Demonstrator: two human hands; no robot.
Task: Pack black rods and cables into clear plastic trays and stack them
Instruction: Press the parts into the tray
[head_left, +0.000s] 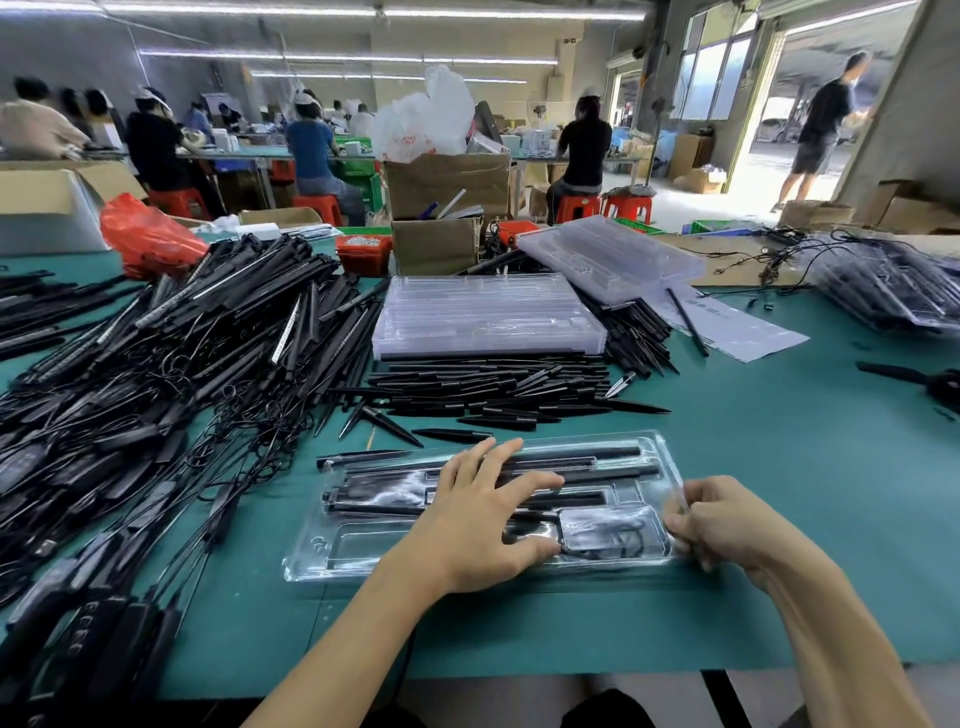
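A clear plastic tray (358, 545) lies on the green mat in front of me, holding black rods (597, 462) in its upper slots and a coiled cable (618, 540) in its lower right pocket. My left hand (483, 519) rests flat on the tray's middle, fingers spread over the rods. My right hand (727, 525) pinches the tray's right edge. Behind the tray lies a loose pile of short black rods (493, 389). A stack of empty clear trays (488, 317) stands beyond that.
A big heap of long black rods with cables (156, 364) fills the left side. Another stack of trays (613, 254) leans at the back right, filled trays (883, 286) lie far right. Cardboard boxes (436, 244), an orange bin (363, 252) and a red bag (145, 234) stand behind. Several seated workers are in the background.
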